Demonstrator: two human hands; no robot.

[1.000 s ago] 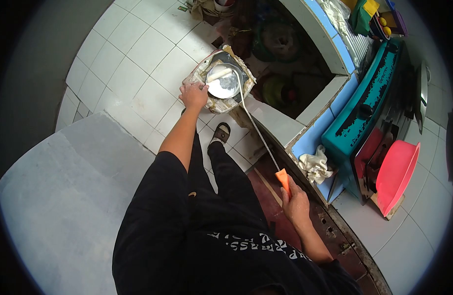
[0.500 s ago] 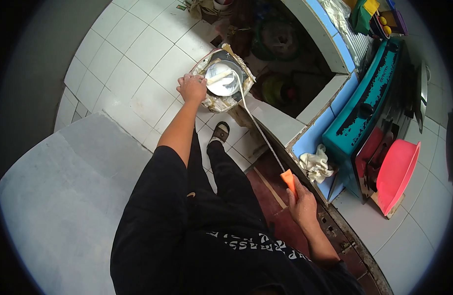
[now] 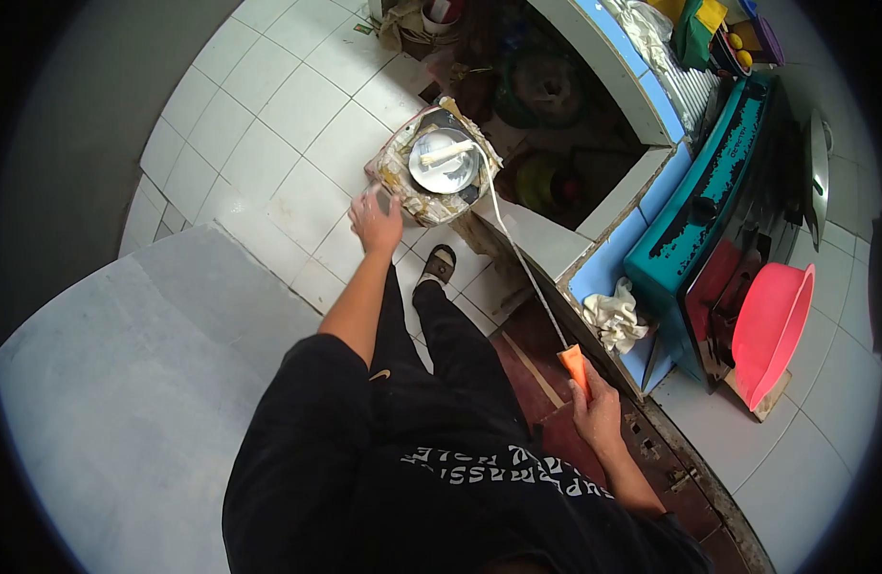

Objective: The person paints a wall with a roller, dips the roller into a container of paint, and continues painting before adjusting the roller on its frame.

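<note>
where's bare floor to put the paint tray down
Free: white tiles left of the tray, and the grey slab lower left. Crowded: the dark recess right of the tray, and the counter top.

The white tiled floor [image 3: 268,124] carries a paper-wrapped paint bucket [image 3: 439,167] with a roller lying inside it, while the blue-edged desk [image 3: 613,263] at its right bears a crumpled white rag [image 3: 615,320] and a teal stove [image 3: 714,196].
</note>
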